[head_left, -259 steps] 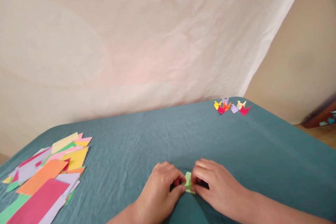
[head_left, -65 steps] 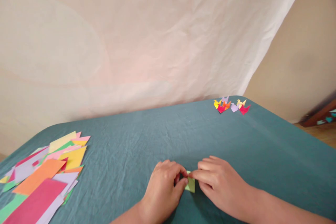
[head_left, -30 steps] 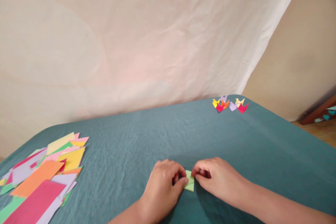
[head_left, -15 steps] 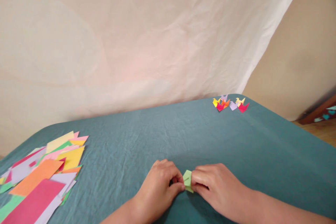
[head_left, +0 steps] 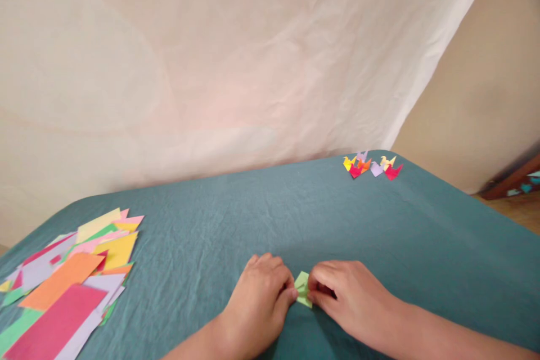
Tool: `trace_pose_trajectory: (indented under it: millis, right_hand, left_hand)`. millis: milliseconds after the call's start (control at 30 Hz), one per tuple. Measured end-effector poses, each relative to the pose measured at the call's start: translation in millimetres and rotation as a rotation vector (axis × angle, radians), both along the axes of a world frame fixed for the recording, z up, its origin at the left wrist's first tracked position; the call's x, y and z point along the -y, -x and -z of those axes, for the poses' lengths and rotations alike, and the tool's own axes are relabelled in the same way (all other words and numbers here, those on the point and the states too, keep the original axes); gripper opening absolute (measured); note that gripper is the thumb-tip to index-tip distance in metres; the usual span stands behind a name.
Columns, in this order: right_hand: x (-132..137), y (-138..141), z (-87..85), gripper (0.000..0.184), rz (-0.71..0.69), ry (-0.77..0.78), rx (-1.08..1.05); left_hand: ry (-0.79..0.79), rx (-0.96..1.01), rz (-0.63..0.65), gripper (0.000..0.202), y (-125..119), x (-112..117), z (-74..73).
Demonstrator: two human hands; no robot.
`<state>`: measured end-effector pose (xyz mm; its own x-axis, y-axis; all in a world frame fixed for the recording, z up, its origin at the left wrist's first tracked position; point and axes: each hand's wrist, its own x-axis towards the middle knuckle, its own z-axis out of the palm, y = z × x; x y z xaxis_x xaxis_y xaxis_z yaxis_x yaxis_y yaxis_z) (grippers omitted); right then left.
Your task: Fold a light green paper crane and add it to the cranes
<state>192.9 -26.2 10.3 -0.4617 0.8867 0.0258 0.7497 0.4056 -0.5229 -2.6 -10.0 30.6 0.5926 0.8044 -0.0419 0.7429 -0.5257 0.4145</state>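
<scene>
A small piece of light-green folded paper (head_left: 304, 289) is held low over the near middle of the counter (head_left: 211, 242), between the two hands. Its left edge is pinched by the left hand (head_left: 262, 295) in a narrow grip of thumb and forefinger; its right edge is pinched in the same way by the right hand (head_left: 352, 293). The counter is covered by a dark teal cloth. Origami birds (head_left: 394, 172) in yellow, orange, red, lavender and cream are grouped near the far right corner. On the left, loose coloured paper sheets (head_left: 57, 323) are heaped, overlapping, well apart from the hands.
</scene>
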Motion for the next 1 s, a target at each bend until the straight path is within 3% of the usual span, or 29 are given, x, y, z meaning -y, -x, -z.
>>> trace_pose_trajectory:
  millis: [333, 600, 733, 900, 1000]
  right_hand:
    - [-1, 3, -1.3, 0.015, 0.071, -0.024, 0.051]
    - [-1, 3, 0.4, 0.013, 0.104, -0.023, 0.039]
    - [-2, 0, -0.9, 0.013, 0.111, -0.017, 0.027]
    - [2, -6, -9.1, 0.012, 0.036, -0.053, 0.046]
    - [8, -6, -12.5, 0.009, -0.128, -0.191, 0.155]
  left_hand:
    - [-0.08, -0.055, -0.012, 0.02, -5, 4, 3.2]
    - [-0.027, 0.093, -0.073, 0.005, -3, 2, 7.4]
    - [-0.003, 0.138, -0.076, 0.01, -2, 0, 9.3]
    - [-0.001, 0.144, -0.068, 0.01, -1, -1, 11.5]
    - [-0.005, 0.151, -0.072, 0.01, -2, -1, 12.3]
